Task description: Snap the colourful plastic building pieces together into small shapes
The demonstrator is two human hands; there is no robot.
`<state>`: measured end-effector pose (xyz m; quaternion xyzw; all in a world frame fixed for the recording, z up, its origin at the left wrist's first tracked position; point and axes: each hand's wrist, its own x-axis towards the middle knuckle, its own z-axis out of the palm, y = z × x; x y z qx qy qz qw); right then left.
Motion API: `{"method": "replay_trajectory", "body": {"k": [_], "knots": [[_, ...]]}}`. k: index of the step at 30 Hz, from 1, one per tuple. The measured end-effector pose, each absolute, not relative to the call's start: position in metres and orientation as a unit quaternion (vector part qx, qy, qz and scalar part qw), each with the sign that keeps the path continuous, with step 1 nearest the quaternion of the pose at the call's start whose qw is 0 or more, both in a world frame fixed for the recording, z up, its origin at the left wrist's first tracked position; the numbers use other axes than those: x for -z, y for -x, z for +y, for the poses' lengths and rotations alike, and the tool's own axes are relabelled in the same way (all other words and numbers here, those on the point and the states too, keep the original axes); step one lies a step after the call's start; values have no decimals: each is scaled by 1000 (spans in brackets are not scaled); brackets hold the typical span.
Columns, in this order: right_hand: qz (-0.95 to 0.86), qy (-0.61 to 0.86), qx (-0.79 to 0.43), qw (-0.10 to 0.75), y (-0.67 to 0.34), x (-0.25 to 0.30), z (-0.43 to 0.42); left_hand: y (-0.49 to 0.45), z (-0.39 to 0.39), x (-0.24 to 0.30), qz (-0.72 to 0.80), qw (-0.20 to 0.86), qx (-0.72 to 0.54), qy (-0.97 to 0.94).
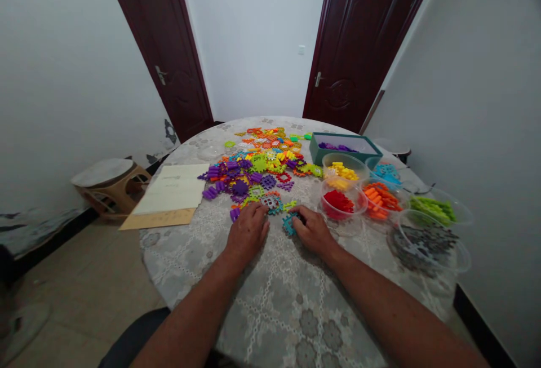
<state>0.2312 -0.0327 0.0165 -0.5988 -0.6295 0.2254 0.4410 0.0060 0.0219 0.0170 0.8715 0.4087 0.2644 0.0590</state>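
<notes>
**"Where are your hands, and what do they have?"**

"Your right hand (313, 231) is curled down over a teal gear-shaped piece (289, 225), which lies on the counter (279, 306) between your hands. It looks gripped, with your fingers closed on it. Your left hand (247, 234) is palm down just beside a grey-and-teal piece (271, 204). I cannot tell whether it holds anything."

**"What's in the containers to your right?"**

"Nearest you, a see-through tub (422, 249) holds dark grey pieces, and a tub of green pieces (431, 210) sits just behind it. Closer to your hands, a tub of red pieces (340, 202) stands beside a tub of orange pieces (380, 202)."

**"And farther away?"**

"A tub of yellow pieces (343, 172) sits behind the red, and a tub of blue pieces (384, 172) sits behind the orange. Beyond them, an open teal box (344, 141) holds purple pieces. To the left of all these, a loose heap of multicoloured pieces (262, 162) spreads across the counter."
</notes>
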Motion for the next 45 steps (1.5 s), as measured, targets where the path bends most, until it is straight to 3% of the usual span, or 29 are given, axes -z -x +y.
{"method": "replay_trajectory", "body": {"k": [18, 26, 35, 45], "knots": [[-640, 595, -223, 431, -231, -17, -31, -39, 58, -53, 443, -39, -67, -893], [-648, 583, -221, 438, -231, -14, -29, -35, 51, -55, 434, -87, -46, -896], [-651, 575, -228, 440, -231, -15, -29, -12, 35, -37, 455, -133, -149, -868], [-662, 573, -226, 426, -232, -12, -30, 10, 1, -32, 548, 6, -273, -791]]}}
